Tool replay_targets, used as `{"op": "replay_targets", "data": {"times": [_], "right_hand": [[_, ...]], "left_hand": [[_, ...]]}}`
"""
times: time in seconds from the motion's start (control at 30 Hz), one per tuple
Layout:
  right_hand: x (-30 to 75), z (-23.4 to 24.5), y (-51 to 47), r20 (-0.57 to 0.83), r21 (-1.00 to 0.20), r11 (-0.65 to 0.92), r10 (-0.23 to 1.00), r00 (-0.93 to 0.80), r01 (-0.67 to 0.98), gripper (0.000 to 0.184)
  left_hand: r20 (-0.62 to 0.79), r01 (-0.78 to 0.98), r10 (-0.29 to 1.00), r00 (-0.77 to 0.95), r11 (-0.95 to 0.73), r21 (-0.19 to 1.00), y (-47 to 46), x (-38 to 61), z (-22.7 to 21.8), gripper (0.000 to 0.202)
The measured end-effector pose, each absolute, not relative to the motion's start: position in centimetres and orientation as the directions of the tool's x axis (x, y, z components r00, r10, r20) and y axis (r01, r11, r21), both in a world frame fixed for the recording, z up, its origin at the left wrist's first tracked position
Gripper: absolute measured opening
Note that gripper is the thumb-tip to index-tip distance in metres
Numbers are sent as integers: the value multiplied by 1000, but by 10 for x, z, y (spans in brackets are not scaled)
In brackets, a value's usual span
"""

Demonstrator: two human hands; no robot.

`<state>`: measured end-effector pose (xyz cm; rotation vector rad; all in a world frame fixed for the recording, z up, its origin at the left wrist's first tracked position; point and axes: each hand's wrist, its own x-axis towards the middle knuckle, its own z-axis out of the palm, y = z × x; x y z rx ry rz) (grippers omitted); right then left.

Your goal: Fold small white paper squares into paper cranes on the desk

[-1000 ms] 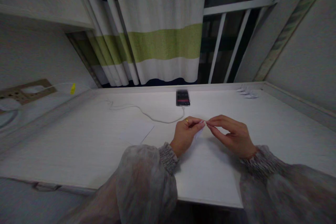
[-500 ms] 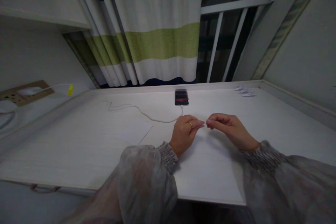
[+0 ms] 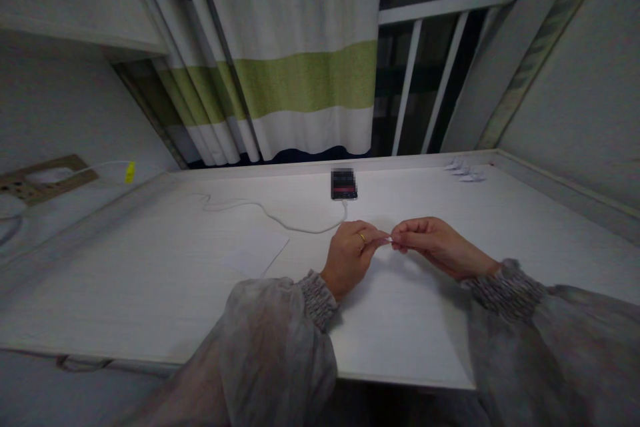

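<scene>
Over the middle of the white desk [image 3: 150, 280], my left hand [image 3: 350, 255] and my right hand [image 3: 435, 243] meet fingertip to fingertip. Both pinch a small folded piece of white paper [image 3: 389, 240], of which only a sliver shows between the fingers. A gold ring sits on a finger of my left hand. Loose grey sleeves cover both forearms.
A phone [image 3: 344, 185] lies at the back of the desk with a white cable [image 3: 265, 210] running left to a wall socket [image 3: 40, 180]. A white paper sheet [image 3: 255, 255] lies left of my hands. Small folded paper pieces [image 3: 465, 172] sit at the back right corner. A striped curtain [image 3: 300, 80] hangs behind.
The white paper that hung below my fingers a second ago has been drawn up into the pinch. My right wrist has dropped and turned flatter. The view has shifted slightly.
</scene>
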<state>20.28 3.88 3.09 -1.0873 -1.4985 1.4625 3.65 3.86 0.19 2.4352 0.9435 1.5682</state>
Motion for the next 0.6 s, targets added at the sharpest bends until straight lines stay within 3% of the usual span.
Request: {"op": "replay_targets", "data": {"times": [0.17, 0.4, 0.6], "right_hand": [[203, 32, 38, -115, -993, -99, 925, -362, 64, 11], [203, 35, 37, 5, -982, 71, 934, -358, 173, 7], [203, 39, 33, 48, -956, 141, 941, -335, 259, 15]], "left_hand": [[753, 455, 586, 299, -781, 428, 38, 36, 1, 12], [710, 376, 636, 301, -764, 525, 41, 36, 0, 9], [680, 350, 670, 296, -739, 576, 41, 37, 2, 10]]}}
